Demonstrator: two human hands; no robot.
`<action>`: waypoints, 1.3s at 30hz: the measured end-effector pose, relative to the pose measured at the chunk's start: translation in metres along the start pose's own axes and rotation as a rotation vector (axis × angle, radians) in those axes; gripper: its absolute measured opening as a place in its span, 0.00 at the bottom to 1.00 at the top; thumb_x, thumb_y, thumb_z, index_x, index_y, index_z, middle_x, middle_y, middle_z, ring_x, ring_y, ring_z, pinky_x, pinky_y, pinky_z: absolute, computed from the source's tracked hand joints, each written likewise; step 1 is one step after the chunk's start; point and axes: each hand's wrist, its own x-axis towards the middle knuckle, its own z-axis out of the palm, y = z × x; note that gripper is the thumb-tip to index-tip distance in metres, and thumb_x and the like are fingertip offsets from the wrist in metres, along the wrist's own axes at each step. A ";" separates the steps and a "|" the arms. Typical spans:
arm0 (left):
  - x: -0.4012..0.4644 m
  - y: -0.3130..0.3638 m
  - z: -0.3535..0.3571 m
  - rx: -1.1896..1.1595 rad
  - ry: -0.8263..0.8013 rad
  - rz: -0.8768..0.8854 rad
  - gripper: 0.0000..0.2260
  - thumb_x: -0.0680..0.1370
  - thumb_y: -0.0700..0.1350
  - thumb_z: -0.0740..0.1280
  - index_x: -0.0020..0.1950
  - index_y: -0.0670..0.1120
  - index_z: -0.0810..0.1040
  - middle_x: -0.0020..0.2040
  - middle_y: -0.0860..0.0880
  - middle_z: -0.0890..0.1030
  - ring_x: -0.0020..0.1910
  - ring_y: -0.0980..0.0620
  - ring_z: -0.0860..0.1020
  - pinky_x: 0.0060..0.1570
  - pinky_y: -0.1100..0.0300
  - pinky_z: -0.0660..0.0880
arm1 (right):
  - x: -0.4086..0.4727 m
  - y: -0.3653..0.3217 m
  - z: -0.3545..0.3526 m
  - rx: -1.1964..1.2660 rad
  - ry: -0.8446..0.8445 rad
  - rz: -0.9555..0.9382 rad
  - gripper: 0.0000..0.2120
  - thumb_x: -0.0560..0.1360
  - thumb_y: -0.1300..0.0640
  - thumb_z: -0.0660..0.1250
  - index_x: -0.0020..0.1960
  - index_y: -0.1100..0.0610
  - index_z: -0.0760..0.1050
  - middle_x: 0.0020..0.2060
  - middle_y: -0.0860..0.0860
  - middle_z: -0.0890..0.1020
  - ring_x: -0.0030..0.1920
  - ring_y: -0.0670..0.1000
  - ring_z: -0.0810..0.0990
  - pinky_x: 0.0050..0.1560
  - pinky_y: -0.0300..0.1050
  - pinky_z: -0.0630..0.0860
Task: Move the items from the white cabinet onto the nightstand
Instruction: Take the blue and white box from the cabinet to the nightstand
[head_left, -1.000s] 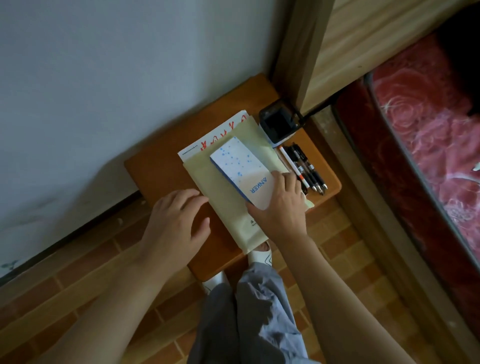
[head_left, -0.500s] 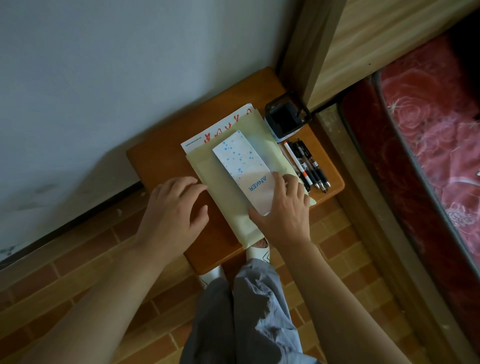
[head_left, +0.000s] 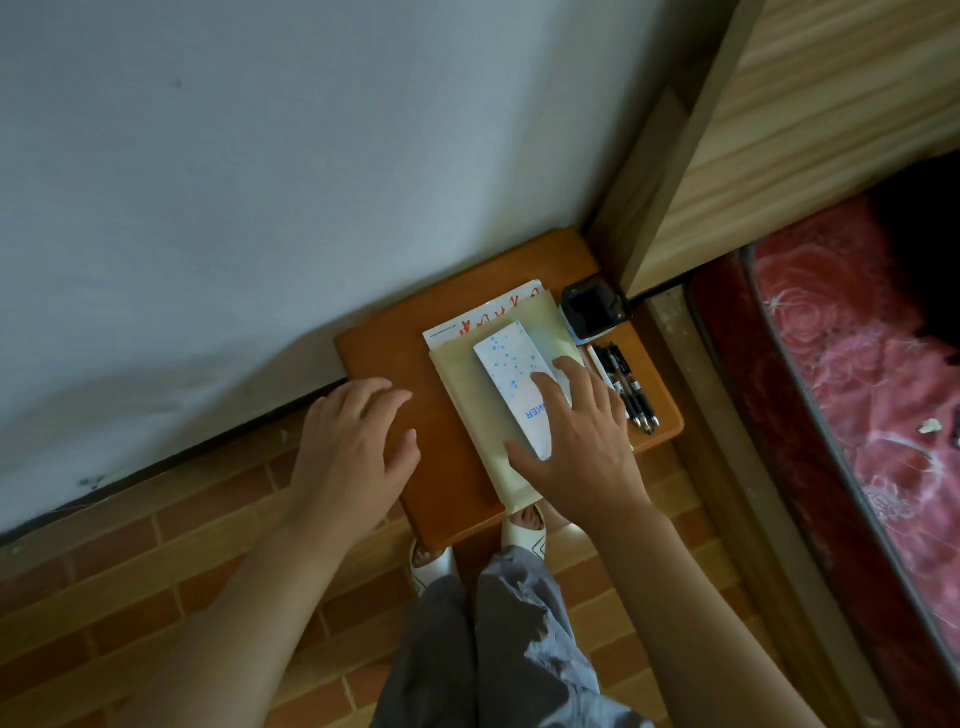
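Orange-brown wood forms the top of the nightstand (head_left: 379, 358), which stands against a pale wall with a wooden bed frame at its right. On it lies a stack: a white sheet with red print (head_left: 483, 319) at the bottom, peeking out toward the far edge; a pale yellow-green envelope (head_left: 467, 395) over it, reaching past the near edge; and a white box (head_left: 511, 374) with blue dots and blue lettering on top. The right hand (head_left: 576, 441) lies with fingers spread wide and straight over the near end of the box and the envelope, gripping nothing. The left hand (head_left: 353, 441) is relaxed, fingers loosely extended, over the left part of the nightstand near its left edge, and whether it touches the wood cannot be told. At the far right corner sits a black holder (head_left: 592, 309), and along the right edge lie several pens (head_left: 623, 384), just beside the stack.
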 end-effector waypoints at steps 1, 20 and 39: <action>-0.005 0.001 -0.011 -0.003 0.013 -0.019 0.20 0.82 0.55 0.63 0.72 0.50 0.75 0.71 0.50 0.74 0.70 0.49 0.71 0.69 0.46 0.72 | -0.003 -0.007 -0.011 0.009 -0.004 -0.008 0.38 0.76 0.31 0.64 0.80 0.48 0.60 0.81 0.51 0.56 0.80 0.56 0.52 0.80 0.59 0.51; -0.201 0.001 -0.207 -0.127 0.337 -0.547 0.19 0.83 0.53 0.62 0.73 0.49 0.73 0.71 0.47 0.75 0.72 0.46 0.70 0.71 0.43 0.70 | -0.058 -0.167 -0.199 -0.014 0.018 -0.473 0.32 0.78 0.38 0.65 0.78 0.49 0.65 0.78 0.51 0.62 0.78 0.55 0.61 0.77 0.59 0.61; -0.449 -0.102 -0.291 -0.161 0.723 -0.648 0.19 0.82 0.50 0.66 0.73 0.48 0.74 0.72 0.48 0.75 0.73 0.48 0.69 0.71 0.43 0.70 | -0.222 -0.370 -0.181 -0.014 0.082 -0.812 0.31 0.78 0.38 0.64 0.77 0.50 0.66 0.78 0.50 0.63 0.78 0.55 0.61 0.77 0.56 0.61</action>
